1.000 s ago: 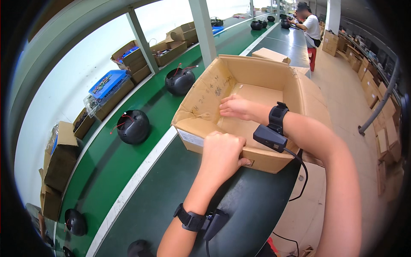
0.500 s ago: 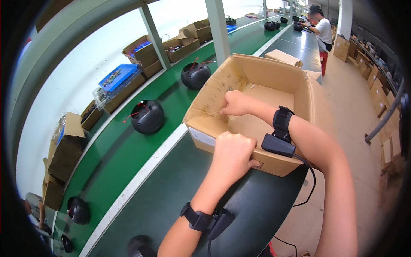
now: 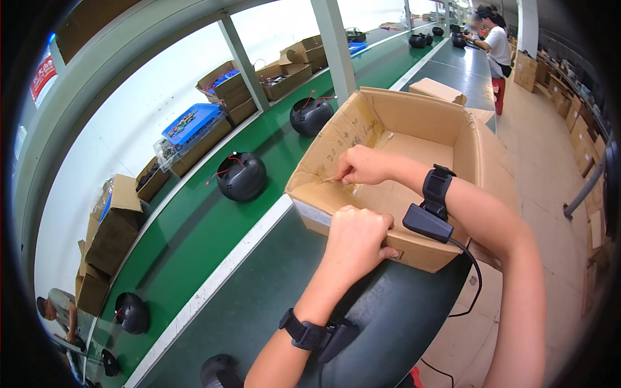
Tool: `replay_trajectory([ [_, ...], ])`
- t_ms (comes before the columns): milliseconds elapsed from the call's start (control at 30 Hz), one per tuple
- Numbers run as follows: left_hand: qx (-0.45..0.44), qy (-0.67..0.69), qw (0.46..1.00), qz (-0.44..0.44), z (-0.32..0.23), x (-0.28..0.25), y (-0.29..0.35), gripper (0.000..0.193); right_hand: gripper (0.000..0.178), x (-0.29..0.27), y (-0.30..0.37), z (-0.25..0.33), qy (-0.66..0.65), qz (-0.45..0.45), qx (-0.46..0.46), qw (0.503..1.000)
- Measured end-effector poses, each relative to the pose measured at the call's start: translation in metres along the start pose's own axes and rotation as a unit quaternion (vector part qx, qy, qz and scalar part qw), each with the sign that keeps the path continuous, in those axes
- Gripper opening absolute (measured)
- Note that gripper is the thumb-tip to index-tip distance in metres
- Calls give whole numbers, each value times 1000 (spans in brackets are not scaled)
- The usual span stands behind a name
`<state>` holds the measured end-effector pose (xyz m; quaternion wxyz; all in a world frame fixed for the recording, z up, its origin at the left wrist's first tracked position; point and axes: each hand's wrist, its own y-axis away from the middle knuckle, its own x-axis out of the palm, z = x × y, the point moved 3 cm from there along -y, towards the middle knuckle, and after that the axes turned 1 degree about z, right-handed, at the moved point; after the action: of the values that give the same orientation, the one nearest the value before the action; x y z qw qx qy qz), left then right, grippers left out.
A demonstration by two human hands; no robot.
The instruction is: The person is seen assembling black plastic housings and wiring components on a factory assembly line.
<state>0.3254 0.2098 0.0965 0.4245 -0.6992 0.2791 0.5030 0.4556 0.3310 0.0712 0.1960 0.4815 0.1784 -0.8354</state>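
An open-topped cardboard box [image 3: 414, 143] rests on the dark green tabletop, its inner left wall marked with handwriting and shiny tape. My left hand [image 3: 359, 239] is closed over the box's near rim, thumb on the outside by the handle slot. Inside the box, my right hand [image 3: 365, 165] has its fingertips pinched together against the inner left wall close to the near corner. Something thin and pale, perhaps a tape end, shows at those fingertips, too small to make out. Black straps with small devices circle both wrists.
On the left, a green conveyor belt [image 3: 187, 226] carries round black housings [image 3: 242, 176] with red wires. Beyond it stand parts boxes and a blue tray [image 3: 193, 123]. A metal post [image 3: 333, 45] rises behind the box. People work at the far right and lower left.
The view has shifted slightly, so the scene sits further right. My right fingertips are a little lower along the inner wall, and their pinch shows more clearly. My left hand still holds the rim.
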Motion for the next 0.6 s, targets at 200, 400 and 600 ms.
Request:
replay_trajectory([
  [200,-5,12,1000,13,3,-1,-1,37,21,2,-5,-1,-21,-11,6,1000],
  [400,-3,6,1000,16,3,1,-2,37,20,4,-3,1,-42,-17,28,999],
  [600,0,2,1000,29,3,1,-1,36,19,7,-5,8,-10,-7,29,1000],
])
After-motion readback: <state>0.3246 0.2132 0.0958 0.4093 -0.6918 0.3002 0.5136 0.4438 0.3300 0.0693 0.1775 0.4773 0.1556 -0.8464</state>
